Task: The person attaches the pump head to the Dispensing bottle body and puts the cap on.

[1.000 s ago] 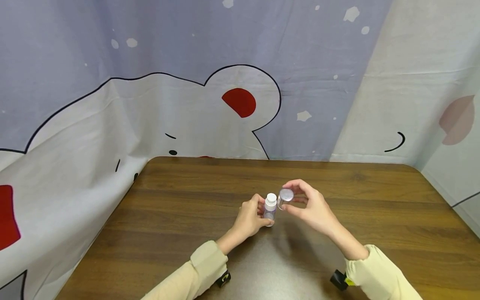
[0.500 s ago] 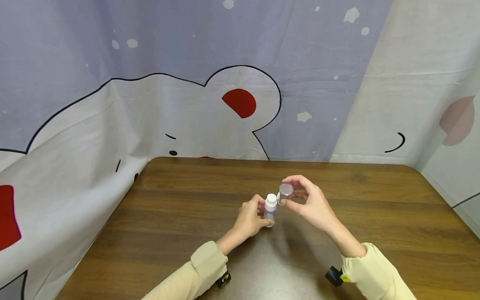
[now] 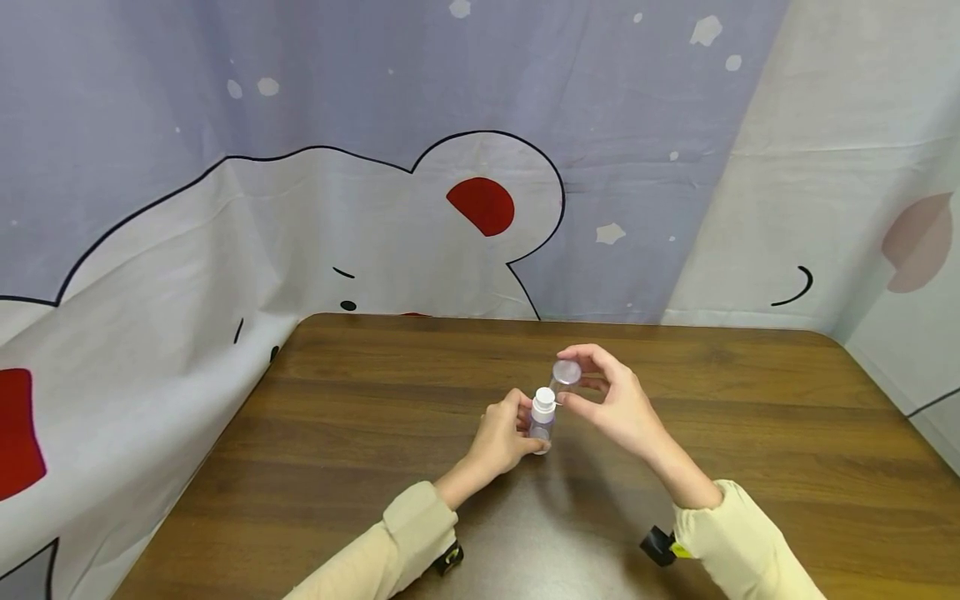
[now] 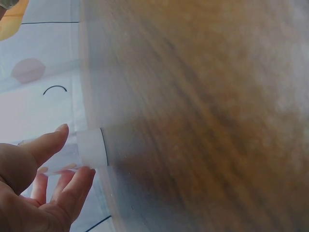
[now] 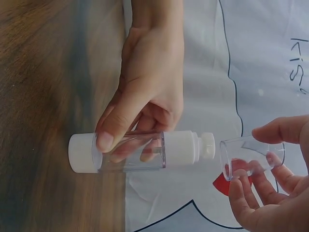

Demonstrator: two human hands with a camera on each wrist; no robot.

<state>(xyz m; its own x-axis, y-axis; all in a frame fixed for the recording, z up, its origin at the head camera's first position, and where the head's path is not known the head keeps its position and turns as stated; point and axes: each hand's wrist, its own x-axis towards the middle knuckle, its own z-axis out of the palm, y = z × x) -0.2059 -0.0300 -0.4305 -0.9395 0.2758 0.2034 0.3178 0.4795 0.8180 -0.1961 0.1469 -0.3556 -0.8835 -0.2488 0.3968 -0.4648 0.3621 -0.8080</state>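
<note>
A small clear pump bottle [image 5: 130, 152] with a white base, white collar and white pump head [image 5: 207, 146] stands upright on the table. My left hand [image 3: 497, 435] grips its clear body from the left, thumb and fingers on opposite sides. In the left wrist view the white base [image 4: 92, 147] shows past the fingertips. My right hand [image 3: 618, 404] pinches a clear cap [image 3: 566, 374] between thumb and fingers. The cap [image 5: 251, 157] has its open end toward the pump head, with a small gap between them in the right wrist view.
The brown wooden table [image 3: 360, 400] lies under both hands. Behind it hangs a printed curtain [image 3: 360, 225] that reaches the table's far edge. A black device [image 3: 658, 546] sits at the right cuff, and another black device [image 3: 448, 557] at the left cuff.
My right hand has lifted the clear cap and moved it slightly left, bringing it behind and above the pump head. The left hand and bottle have stayed almost still.
</note>
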